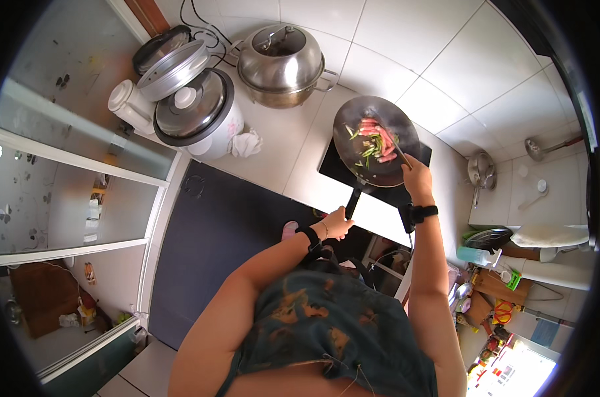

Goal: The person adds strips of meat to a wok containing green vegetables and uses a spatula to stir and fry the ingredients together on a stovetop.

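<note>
A dark wok [344, 144] stands tilted over a black cooktop [331, 158] on the white counter. In it lie pink-red sausage-like pieces [370, 130] and green vegetable strips [374, 147], with a little steam. My left hand [337, 223] grips the end of the wok's black handle [353, 201]. My right hand [418, 179], at the wok's near right rim, holds a thin utensil [403, 155] whose far end reaches the food; its exact kind is unclear.
Left on the counter are a lidded rice cooker [215, 131], a white jug [131, 106], a crumpled white cloth [246, 144] and a domed steel pot [285, 69]. A steel ladle [538, 149] hangs on the tiles at right, above a pump bottle [476, 255]. A dark mat [210, 238] covers the floor.
</note>
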`<state>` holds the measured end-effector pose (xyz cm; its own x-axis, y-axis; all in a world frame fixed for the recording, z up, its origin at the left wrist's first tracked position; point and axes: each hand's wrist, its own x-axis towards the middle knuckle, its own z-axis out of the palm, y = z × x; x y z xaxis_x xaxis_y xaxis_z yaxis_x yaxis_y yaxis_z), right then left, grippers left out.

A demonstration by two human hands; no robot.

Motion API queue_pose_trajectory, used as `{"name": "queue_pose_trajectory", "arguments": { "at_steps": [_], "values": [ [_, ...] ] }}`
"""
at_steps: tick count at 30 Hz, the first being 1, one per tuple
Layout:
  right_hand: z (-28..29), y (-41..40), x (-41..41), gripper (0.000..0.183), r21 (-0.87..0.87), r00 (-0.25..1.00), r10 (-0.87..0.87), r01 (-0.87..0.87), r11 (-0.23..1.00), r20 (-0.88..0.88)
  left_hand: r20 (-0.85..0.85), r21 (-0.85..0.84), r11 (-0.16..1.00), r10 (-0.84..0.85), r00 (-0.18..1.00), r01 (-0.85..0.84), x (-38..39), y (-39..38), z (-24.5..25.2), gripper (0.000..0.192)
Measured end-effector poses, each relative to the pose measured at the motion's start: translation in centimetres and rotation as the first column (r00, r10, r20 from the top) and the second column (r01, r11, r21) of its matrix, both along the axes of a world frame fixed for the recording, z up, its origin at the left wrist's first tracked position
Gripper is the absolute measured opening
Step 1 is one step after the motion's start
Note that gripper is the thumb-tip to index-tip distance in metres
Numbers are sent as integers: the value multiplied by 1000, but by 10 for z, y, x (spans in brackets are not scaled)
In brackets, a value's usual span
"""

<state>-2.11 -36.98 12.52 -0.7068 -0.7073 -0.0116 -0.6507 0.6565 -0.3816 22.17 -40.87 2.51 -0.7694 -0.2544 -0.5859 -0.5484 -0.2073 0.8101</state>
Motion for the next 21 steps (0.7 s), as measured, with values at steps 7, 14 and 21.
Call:
{"name": "queue_pose_trajectory", "arguments": {
  "at_steps": [7, 14, 21],
  "values": [
    [56, 33, 24, 30, 184, 964, 254, -236, 954, -82, 7, 8, 1000, 1, 1000, -1, -2, 0, -2, 40],
    [114, 100, 42, 30, 224, 982, 181, -165, 961, -55, 10, 19, 1000, -4, 1000, 4, 2, 0, -2, 41],
    [38, 77, 42, 36, 160, 989, 48, -26, 987, -139, 6, 21, 1000, -12, 1000, 12, -1, -1, -1, 43]
  ]
}}
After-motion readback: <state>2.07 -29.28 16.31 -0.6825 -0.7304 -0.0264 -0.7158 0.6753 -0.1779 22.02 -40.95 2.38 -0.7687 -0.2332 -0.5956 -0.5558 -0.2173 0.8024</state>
